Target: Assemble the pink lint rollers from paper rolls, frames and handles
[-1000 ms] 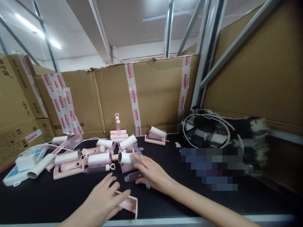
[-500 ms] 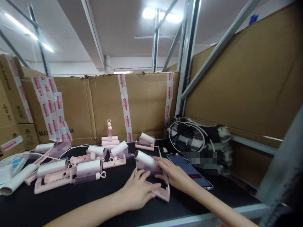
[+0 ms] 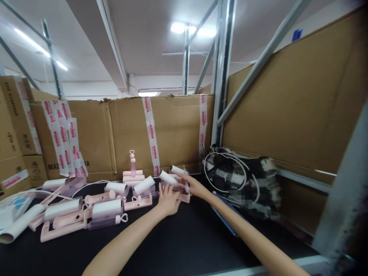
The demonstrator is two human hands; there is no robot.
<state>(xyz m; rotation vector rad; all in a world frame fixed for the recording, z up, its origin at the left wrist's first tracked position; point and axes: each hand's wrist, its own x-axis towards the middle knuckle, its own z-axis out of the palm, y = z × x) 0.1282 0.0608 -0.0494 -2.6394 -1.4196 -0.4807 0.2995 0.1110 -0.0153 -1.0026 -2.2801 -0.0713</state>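
My left hand (image 3: pixel 168 202) is at the near side of a lint roller with a white paper roll (image 3: pixel 168 178) and a pink handle (image 3: pixel 184 197). Its fingers are spread upward over the roller's front, and its thumb lies along the handle. My right hand (image 3: pixel 193 185) has its fingers closed on the same roller's right end, by a clear piece that is partly hidden. Just behind stands another lint roller (image 3: pixel 176 169). To the left is a lint roller (image 3: pixel 144 185) with a tilted white roll, beside a pink handle (image 3: pixel 138 204).
More lint rollers (image 3: pixel 107 209) and a loose white tube (image 3: pixel 21 224) lie on the left of the black tabletop (image 3: pixel 178 245). A phone (image 3: pixel 225 219) is partly under my right forearm. Behind it sit a dark patterned bundle and a white cable (image 3: pixel 205 168). Cardboard walls (image 3: pixel 181 130) enclose the back.
Both hands have moved away from me and slightly left, carrying the lint roller toward the one at the back. My right forearm now crosses over the phone. The view has tilted slightly upward.
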